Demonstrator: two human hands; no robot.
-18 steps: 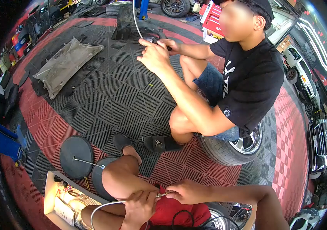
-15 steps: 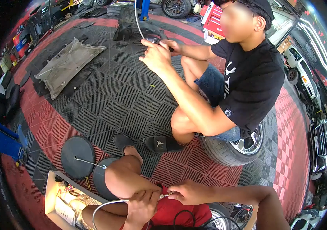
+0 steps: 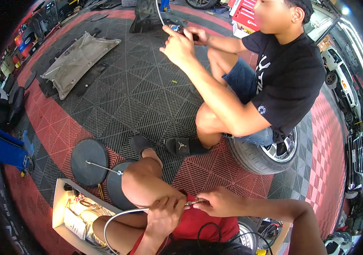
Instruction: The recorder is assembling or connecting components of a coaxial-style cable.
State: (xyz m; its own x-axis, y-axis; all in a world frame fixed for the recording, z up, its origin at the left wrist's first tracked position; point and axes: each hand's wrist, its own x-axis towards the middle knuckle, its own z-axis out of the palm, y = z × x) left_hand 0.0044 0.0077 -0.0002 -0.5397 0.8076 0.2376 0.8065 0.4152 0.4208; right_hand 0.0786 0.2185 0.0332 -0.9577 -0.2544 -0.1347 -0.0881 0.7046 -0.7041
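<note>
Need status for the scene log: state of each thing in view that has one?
Left grip: closed around white hose
Right grip: pinched at metal fitting
White hose: bent in a curve
Cardboard box: open, filled
Wheel: tyre mounted, co-worker seated on it
Metal rod: lying across two black discs
Grey panel: lying down

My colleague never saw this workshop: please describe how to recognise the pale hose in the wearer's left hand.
Below the co-worker in black, find the red clothing at the lower middle. At its left side, the wearer's left hand grips the pale hose. Unlike the similar pale line rising from the co-worker's hands, it bends left and down toward the lower edge.
</note>
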